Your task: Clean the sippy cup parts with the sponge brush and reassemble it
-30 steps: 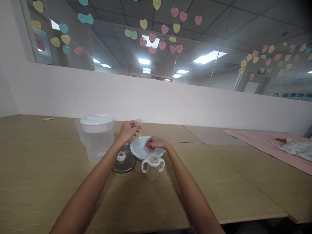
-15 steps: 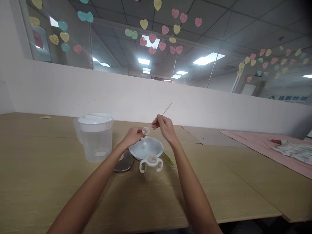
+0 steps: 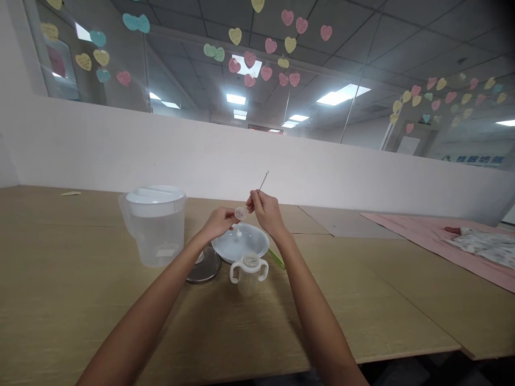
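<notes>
My left hand [image 3: 222, 221] pinches the rim of a small, round, translucent bottle nipple [image 3: 240, 213] above a pale bowl [image 3: 227, 247]. A small white piece [image 3: 238, 233] shows just below it; whether the two are joined I cannot tell. Closed around a thin wire straw brush [image 3: 263, 180], my right hand [image 3: 265, 210] has the looped end pointing up and the lower end at the nipple's opening. The brush's lower tip is hidden. In front of the bowl stands a clear baby bottle [image 3: 248, 279] with two white handles and an uncapped top.
Left of the bowl is a large lidded water pitcher [image 3: 159, 230]. A dark round lid [image 3: 206, 268] lies partly behind my left forearm. A green-handled tool [image 3: 277, 259] rests against the bowl's right side. Farther right, a pink cloth [image 3: 406, 228] bears a patterned garment [image 3: 486, 246].
My right hand has shifted slightly left, and the brush's upper end has swung left, showing its loop. The nipple stays nearly in place in my left hand.
</notes>
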{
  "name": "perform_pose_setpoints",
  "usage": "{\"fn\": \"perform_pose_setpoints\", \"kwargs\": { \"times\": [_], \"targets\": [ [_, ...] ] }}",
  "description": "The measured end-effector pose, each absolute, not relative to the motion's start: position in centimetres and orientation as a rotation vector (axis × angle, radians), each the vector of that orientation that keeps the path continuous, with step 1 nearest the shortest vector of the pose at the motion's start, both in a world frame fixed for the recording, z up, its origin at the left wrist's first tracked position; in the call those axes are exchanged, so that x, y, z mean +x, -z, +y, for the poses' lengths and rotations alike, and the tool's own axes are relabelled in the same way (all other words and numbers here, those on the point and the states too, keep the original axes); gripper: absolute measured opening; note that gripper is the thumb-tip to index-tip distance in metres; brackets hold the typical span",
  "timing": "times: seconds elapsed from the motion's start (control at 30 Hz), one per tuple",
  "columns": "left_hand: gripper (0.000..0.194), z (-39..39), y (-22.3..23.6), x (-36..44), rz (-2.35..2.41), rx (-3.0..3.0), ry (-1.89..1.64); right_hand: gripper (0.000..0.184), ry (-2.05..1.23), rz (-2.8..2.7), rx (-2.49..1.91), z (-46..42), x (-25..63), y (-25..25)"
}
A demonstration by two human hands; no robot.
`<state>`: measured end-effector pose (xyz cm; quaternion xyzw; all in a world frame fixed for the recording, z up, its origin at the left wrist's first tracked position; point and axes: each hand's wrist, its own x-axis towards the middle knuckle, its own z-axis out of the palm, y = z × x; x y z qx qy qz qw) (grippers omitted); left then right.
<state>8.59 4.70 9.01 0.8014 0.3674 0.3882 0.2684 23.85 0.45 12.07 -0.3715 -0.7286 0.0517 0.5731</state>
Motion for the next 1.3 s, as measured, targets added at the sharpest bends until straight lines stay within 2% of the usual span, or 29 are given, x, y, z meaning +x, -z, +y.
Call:
{"fn": "perform_pose_setpoints", "kwargs": {
  "times": [0.4,0.57,0.7,0.87,1.1,1.3],
  "targets": [
    [0.029,4.2,-9.5,8.7,1.003,2.116,-1.045,0.045,-0.096,-1.745,-0.895,0.4,23.7,-12.1],
    [0.021,4.1,-9.4,8.9,1.001,2.142,-0.982,0.044,-0.081,-1.830,-0.958,1.0,23.6,-11.5],
    [0.020,4.2,-9.1,8.8,0.993,2.094,-0.878,0.036,0.055,-1.803,-0.992,0.8,23.9,-11.8],
    [0.022,3.8,-9.2,9.0,0.921,2.075,-0.830,0.034,0.012,-1.645,-0.868,-0.9,24.1,-13.1],
    [0.019,3.5,-10.1,9.0,0.838,1.907,-0.977,0.031,0.017,-1.645,-0.857,-0.1,23.4,-11.9],
    [0.025,3.6,-10.5,8.5,0.825,1.826,-1.050,0.031,0.128,-1.712,-0.930,2.0,23.0,-9.8]
  ]
}}
